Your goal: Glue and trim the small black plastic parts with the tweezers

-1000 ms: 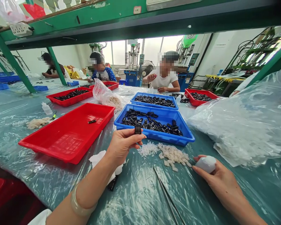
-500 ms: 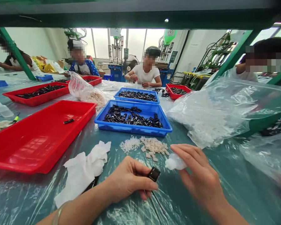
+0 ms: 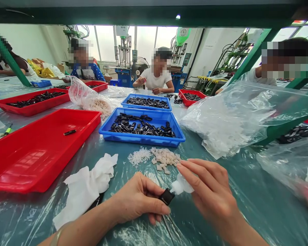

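Between thumb and fingers, my left hand (image 3: 141,198) pinches a small black plastic housing (image 3: 167,196). My right hand (image 3: 210,188) is closed around a translucent white squeeze bottle (image 3: 183,184), tilted so that its tip meets, or nearly meets, the housing's right edge. Thin dark rods (image 3: 170,227) show below my left fingers; whether they join the housing I cannot tell. Just beyond my hands lie a pile of small white bits (image 3: 140,156) and a pile of beige pieces (image 3: 165,157). A crumpled white cloth (image 3: 88,184) is left of my left forearm, partly over something black.
A blue tray (image 3: 141,139) of black parts sits ahead, another blue tray (image 3: 146,106) behind it. At left is a red tray (image 3: 53,164) with one black part (image 3: 69,132). A clear plastic bag (image 3: 223,123) lies at right. Several co-workers sit around the table.
The bottle in my right hand has moved left and down to the black housing, its tip now at the edge. My left hand still pinches the housing. The whole view has shifted slightly.
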The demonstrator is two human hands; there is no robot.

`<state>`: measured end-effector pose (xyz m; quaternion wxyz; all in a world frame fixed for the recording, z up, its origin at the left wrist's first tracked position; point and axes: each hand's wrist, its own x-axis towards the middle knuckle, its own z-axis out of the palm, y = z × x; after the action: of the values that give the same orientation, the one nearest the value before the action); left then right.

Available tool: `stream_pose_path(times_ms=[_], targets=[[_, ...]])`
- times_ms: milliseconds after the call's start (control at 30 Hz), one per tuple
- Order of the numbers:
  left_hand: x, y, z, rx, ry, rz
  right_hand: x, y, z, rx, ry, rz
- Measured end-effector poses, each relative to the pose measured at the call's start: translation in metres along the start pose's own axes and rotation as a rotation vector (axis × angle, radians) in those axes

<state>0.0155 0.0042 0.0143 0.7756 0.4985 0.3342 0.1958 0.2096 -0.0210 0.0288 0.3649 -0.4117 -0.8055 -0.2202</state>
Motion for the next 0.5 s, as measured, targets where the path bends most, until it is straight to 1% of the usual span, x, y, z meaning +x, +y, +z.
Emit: stream_pose_path(times_ms=[167, 367, 500], targets=[[0.0001, 0.0000, -0.0007, 0.014, -0.005, -0.016, -0.0012, -0.0019, -0.0022, -0.018, -0.032, -0.056], [0.0002, -0.0016, -0.0010, 0.027, -0.021, -0.033, -0.0043, -0.0023, -0.0021, -0.003, -0.041, -0.040], [-0.0001, -0.0026, -0.0016, 0.029, -0.028, -0.031, -0.0039, -0.0025, -0.0031, 0.018, -0.039, -0.055]])
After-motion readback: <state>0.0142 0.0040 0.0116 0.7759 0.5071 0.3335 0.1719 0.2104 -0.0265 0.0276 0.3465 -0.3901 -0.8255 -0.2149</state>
